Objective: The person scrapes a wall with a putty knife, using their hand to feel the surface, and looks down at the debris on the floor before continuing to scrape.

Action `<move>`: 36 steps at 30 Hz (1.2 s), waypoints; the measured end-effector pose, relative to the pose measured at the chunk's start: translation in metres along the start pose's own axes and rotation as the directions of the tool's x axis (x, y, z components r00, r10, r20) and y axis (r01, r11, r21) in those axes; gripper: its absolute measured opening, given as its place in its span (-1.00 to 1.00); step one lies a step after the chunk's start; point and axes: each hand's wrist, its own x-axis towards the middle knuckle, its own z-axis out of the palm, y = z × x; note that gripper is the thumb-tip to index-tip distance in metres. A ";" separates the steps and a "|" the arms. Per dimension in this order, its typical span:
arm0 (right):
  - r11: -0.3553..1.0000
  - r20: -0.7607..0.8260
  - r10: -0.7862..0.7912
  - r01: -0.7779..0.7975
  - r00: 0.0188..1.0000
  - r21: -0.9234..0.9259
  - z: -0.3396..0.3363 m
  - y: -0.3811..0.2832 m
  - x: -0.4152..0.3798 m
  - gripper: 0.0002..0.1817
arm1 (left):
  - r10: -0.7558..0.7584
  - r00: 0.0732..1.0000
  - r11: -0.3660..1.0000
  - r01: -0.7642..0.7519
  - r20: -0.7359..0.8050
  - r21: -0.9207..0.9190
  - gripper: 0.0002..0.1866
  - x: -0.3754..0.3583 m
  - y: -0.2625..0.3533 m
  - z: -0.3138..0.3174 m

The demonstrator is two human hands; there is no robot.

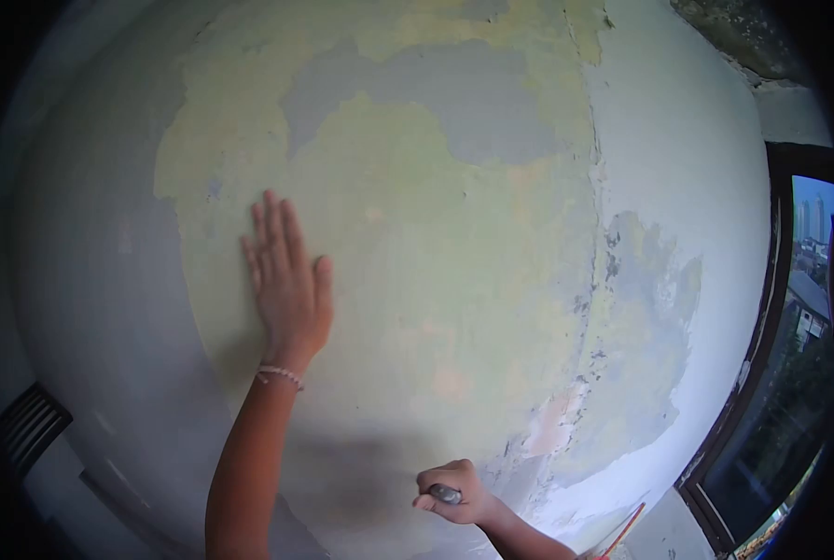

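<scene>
My left hand lies against the wall, fingers stretched upward and the thumb apart, holding nothing. A braided bracelet circles that wrist. Lower and to the right, my right hand is wrapped round a dark grey handle. Only its rounded end shows, pointing at me, so I cannot make out what tool it belongs to. The wall surface is patchy, with yellowish-green areas, grey patches and a few pinkish spots.
A rough vertical crack with flaking edges runs down the wall's right side. Beyond it stands a dark-framed window with buildings outside. A thin red-orange stick slants at the lower right. A dark slatted object is at the lower left.
</scene>
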 end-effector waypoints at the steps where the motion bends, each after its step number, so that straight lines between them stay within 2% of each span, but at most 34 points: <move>1: 0.989 -0.115 0.147 -0.141 0.983 0.052 0.001 0.012 -0.027 -0.63 | 0.043 0.999 0.999 -0.043 0.005 -0.006 -0.30 0.010 0.019 0.002; 3: 0.869 -0.274 0.479 -0.407 0.834 0.281 -0.002 0.033 -0.081 -0.61 | 0.123 0.992 0.992 -0.122 0.007 -0.031 -0.27 0.028 0.057 0.009; 5: 0.762 -0.366 0.625 -0.434 0.690 0.481 -0.016 0.025 -0.108 -0.58 | 0.211 0.977 0.974 -0.210 0.006 -0.080 -0.24 0.038 0.094 0.015; 9: 0.799 -0.610 0.600 -0.358 0.518 0.483 -0.059 0.010 -0.147 -0.57 | 0.361 0.932 0.925 -0.352 0.039 -0.146 -0.20 0.039 0.141 0.018; 13: 0.826 -0.735 0.563 -0.303 0.380 0.476 -0.101 -0.013 -0.181 -0.57 | 0.449 0.891 0.887 -0.436 0.065 -0.152 -0.20 0.036 0.148 0.016; 15: 0.804 -0.741 0.595 -0.257 0.313 0.537 -0.119 -0.028 -0.199 -0.57 | 0.433 0.895 0.897 -0.415 0.108 -0.153 -0.23 0.029 0.147 0.015; 16: 0.794 -0.735 0.607 -0.258 0.302 0.550 -0.126 -0.032 -0.210 -0.57 | 0.423 0.897 0.902 -0.403 0.128 -0.153 -0.24 0.026 0.147 0.014; 19: 0.759 -0.699 0.649 -0.310 0.299 0.573 -0.147 -0.054 -0.242 -0.63 | 0.106 0.992 0.982 -0.114 -0.065 -0.152 -0.28 0.023 0.147 0.021; 20: 0.741 -0.692 0.668 -0.338 0.274 0.581 -0.154 -0.058 -0.256 -0.60 | 0.014 0.998 0.998 -0.018 -0.057 -0.066 -0.29 0.021 0.151 0.023; 23: 0.703 -0.701 0.693 -0.376 0.167 0.605 -0.170 -0.082 -0.289 -0.57 | -0.024 0.999 1.000 0.024 -0.047 -0.012 -0.30 0.018 0.166 0.021; 26: 0.661 -0.686 0.719 -0.420 0.116 0.622 -0.186 -0.093 -0.330 -0.54 | 0.187 0.973 0.982 -0.187 0.134 -0.016 -0.30 0.012 0.160 0.011; 27: 0.655 -0.684 0.721 -0.432 0.109 0.621 -0.191 -0.096 -0.344 -0.53 | 0.215 0.961 0.969 -0.232 0.174 0.082 -0.31 0.014 0.154 0.003; 28: 0.652 -0.691 0.721 -0.396 0.059 0.647 -0.195 -0.097 -0.356 -0.53 | 0.238 0.947 0.944 -0.278 0.215 0.178 -0.31 0.019 0.146 -0.006; 29: 0.655 -0.738 0.674 -0.473 0.015 0.589 -0.199 -0.103 -0.368 -0.56 | 0.262 0.932 0.905 -0.328 0.252 0.273 -0.32 0.028 0.142 -0.011; 31: 0.744 -0.900 0.360 -0.657 0.245 0.119 -0.215 -0.078 -0.417 -0.58 | 0.158 0.957 0.931 -0.227 0.243 0.287 -0.31 0.040 0.150 -0.013; 33: 0.641 -0.857 0.350 -0.764 0.378 -0.074 -0.223 -0.096 -0.422 -0.55 | 0.084 0.970 0.952 -0.145 0.228 0.268 -0.29 0.043 0.164 -0.011; 35: 0.634 -0.816 0.524 -0.751 0.244 0.183 -0.220 -0.103 -0.432 -0.53 | 0.041 0.977 0.972 -0.087 0.208 0.218 -0.29 0.042 0.178 -0.005; 36: 0.446 -0.671 0.740 -0.779 0.044 0.441 -0.225 -0.126 -0.421 -0.71 | 0.017 0.976 0.969 -0.069 0.218 0.236 -0.28 0.040 0.184 -0.006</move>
